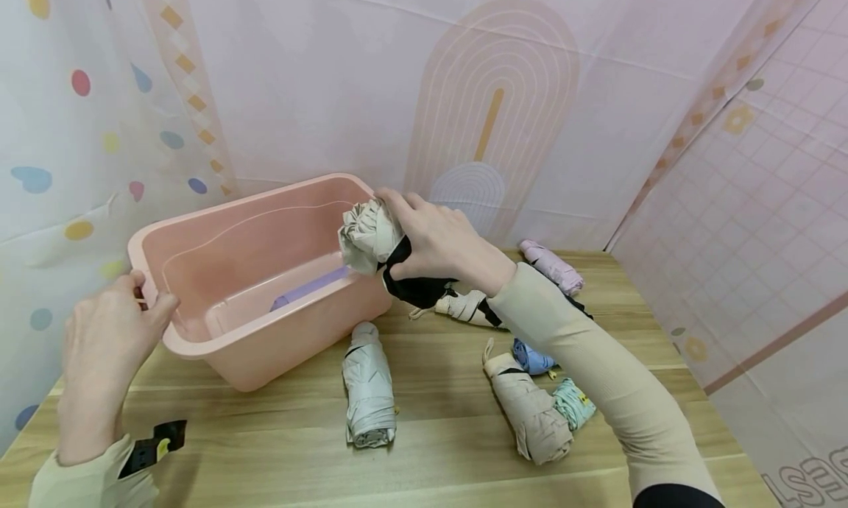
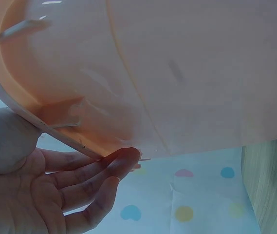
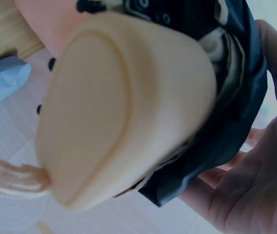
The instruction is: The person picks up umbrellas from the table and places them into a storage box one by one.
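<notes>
Now the right hand (image 1: 440, 235) is curved partway round a pale-and-black folded umbrella (image 1: 369, 235), fingers and thumb gripping it up by the right end of the pink bin (image 1: 291, 339); cream handle (image 3: 94, 112) and loop (image 3: 16, 178) face the right-wrist camera. Over at the left end, the left hand (image 1: 115, 320) pinches the rim, nearly closed. Between the hands, a purple item (image 1: 310, 288) lies inside the bin, and a grey umbrella (image 1: 369, 390) rests nearer the person. Beige (image 1: 530, 412), mint (image 1: 573, 403) and blue bundles (image 1: 532, 358) cluster beside the right forearm, lilac (image 1: 551, 266) beyond it.
</notes>
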`<state>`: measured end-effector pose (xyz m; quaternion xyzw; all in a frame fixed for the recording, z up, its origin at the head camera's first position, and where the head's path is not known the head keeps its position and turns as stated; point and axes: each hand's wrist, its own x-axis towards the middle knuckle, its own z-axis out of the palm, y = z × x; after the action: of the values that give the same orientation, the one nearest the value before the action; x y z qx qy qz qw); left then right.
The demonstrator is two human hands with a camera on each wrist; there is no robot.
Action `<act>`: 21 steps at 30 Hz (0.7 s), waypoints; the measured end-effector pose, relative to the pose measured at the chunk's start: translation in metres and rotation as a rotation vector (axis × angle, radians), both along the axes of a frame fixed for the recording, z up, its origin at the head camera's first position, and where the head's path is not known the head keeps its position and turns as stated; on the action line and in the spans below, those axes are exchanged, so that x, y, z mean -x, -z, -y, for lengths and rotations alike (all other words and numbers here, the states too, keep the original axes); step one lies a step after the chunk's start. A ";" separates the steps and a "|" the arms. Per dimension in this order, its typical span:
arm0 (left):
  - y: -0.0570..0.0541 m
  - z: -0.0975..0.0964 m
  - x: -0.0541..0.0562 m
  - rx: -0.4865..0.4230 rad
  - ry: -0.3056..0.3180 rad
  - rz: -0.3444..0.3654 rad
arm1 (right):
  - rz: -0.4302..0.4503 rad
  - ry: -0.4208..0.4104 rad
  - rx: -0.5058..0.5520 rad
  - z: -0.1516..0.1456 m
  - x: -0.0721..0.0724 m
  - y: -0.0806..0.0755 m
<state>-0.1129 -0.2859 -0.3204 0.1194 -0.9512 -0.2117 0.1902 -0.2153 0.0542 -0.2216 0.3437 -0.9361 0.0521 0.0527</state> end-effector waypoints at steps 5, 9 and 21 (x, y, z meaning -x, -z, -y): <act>0.000 0.000 0.000 -0.003 -0.003 0.002 | -0.018 -0.029 0.033 0.008 0.010 -0.003; 0.000 0.000 0.000 -0.007 -0.007 0.001 | -0.046 -0.053 0.058 0.014 0.018 -0.004; -0.001 0.000 -0.001 -0.017 -0.009 0.017 | -0.058 -0.114 0.076 0.034 0.039 -0.010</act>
<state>-0.1116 -0.2858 -0.3195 0.1272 -0.9503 -0.2180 0.1821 -0.2541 0.0198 -0.2114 0.3956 -0.9105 0.0806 0.0899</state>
